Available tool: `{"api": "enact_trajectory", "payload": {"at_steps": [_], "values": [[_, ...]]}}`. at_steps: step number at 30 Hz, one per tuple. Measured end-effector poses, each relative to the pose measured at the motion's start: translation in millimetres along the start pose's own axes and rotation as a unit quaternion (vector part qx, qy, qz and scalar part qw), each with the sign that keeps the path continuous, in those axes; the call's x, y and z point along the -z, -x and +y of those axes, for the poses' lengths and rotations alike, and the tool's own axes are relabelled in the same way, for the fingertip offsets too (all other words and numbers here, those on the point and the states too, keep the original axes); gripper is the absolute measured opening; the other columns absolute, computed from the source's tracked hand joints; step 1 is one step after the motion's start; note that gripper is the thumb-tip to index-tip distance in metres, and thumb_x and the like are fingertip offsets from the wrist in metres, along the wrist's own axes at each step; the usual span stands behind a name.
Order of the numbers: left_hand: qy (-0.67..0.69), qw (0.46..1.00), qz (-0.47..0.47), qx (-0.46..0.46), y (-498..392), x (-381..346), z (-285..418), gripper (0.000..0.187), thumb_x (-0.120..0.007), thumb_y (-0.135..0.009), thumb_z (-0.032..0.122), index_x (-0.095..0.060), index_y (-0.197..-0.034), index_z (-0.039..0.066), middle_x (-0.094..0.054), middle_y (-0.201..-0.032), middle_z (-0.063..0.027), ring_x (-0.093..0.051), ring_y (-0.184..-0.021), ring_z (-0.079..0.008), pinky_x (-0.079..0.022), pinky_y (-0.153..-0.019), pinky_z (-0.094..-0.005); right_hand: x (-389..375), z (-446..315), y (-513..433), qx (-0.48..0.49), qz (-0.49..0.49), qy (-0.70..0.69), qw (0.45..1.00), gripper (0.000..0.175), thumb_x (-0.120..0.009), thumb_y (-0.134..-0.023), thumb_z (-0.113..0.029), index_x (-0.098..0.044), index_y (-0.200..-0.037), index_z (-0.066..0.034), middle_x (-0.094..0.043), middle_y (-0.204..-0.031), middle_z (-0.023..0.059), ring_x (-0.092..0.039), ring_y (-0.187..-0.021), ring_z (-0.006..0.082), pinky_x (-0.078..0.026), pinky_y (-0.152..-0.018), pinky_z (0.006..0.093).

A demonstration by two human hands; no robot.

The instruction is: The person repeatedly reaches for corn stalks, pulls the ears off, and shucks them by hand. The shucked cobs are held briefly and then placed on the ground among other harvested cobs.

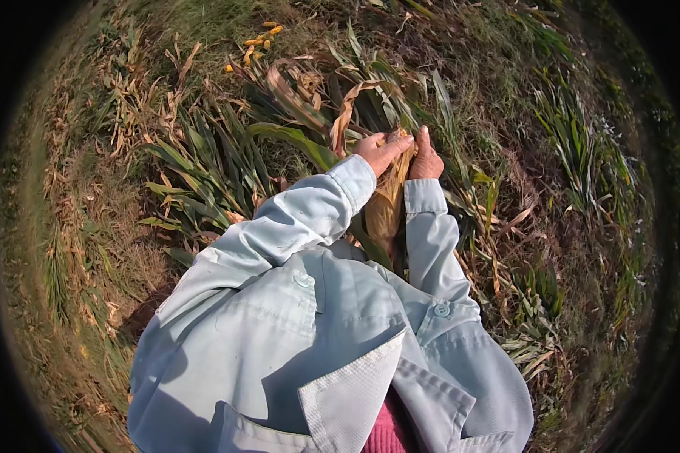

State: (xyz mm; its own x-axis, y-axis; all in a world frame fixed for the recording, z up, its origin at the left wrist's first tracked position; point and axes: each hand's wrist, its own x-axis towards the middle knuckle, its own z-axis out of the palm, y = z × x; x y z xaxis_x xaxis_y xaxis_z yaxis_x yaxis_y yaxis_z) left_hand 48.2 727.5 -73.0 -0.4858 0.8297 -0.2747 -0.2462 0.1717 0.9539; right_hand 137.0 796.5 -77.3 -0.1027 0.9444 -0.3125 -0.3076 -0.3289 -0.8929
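Both my hands meet in front of me at the tip of an ear of corn in dry, straw-coloured husk. My left hand grips the tip from the left, thumb pointing right. Close beside it, my right hand is curled at the right side of the tip with its thumb up; its fingers are mostly hidden, so what they hold is unclear. A little yellow shows between the hands at the husk's top. The lower end of the ear lies near my jacket, among green leaves.
Cut corn stalks with green leaves lie left of my hands, and a curled dry leaf arches just beyond them. Several husked yellow corn ears rest on the grass farther off. More green leaves lie at the right.
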Motion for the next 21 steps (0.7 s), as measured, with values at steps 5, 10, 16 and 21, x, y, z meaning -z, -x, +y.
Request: {"api": "enact_trajectory", "payload": {"at_steps": [5,10,16,21], "values": [[-0.051,0.994,0.097,0.011,28.2,-7.3,41.4,0.071,-0.067,-0.070,0.056,-0.059,-0.099,-0.008,-0.062,-0.093,-0.0138,-0.057,-0.085,-0.0213,-0.044,-0.078,-0.0316,30.9,-22.2,41.1,-0.085,-0.080,0.074,0.990,0.036,-0.070,-0.080,-0.033,-0.066,-0.071,0.0025,-0.060,-0.069,0.0003,-0.049,-0.058,0.0069,-0.039,-0.055,0.0210],[0.156,0.986,0.002,0.052,34.4,10.1,2.1,0.053,-0.068,-0.076,0.048,-0.055,-0.097,0.001,-0.061,-0.078,-0.0075,-0.061,-0.068,-0.0178,-0.051,-0.065,-0.0297,102.8,-0.7,86.4,-0.144,-0.094,0.148,0.974,0.042,-0.066,-0.081,-0.042,-0.059,-0.062,-0.0047,-0.055,-0.065,-0.0007,-0.044,-0.057,0.0067,-0.035,-0.057,0.0201],[0.166,0.978,-0.036,0.119,34.1,6.0,26.6,0.045,-0.074,-0.072,0.042,-0.054,-0.089,0.005,-0.060,-0.071,-0.0091,-0.060,-0.055,-0.0203,-0.052,-0.054,-0.0315,69.2,-21.9,81.0,-0.086,-0.285,-0.135,0.945,0.057,-0.049,-0.086,-0.055,-0.054,-0.105,-0.0017,-0.058,-0.105,0.0104,-0.051,-0.105,0.0193,-0.038,-0.095,0.0334],[0.177,0.963,0.082,0.186,37.0,10.5,24.8,0.040,-0.075,-0.071,0.035,-0.055,-0.084,0.003,-0.058,-0.066,-0.0096,-0.057,-0.050,-0.0198,-0.051,-0.046,-0.0313,57.5,-7.2,99.9,0.153,-0.314,0.132,0.928,0.034,-0.075,-0.074,-0.013,-0.054,-0.099,-0.0024,-0.056,-0.094,0.0062,-0.053,-0.089,0.0147,-0.042,-0.080,0.0261]]}}
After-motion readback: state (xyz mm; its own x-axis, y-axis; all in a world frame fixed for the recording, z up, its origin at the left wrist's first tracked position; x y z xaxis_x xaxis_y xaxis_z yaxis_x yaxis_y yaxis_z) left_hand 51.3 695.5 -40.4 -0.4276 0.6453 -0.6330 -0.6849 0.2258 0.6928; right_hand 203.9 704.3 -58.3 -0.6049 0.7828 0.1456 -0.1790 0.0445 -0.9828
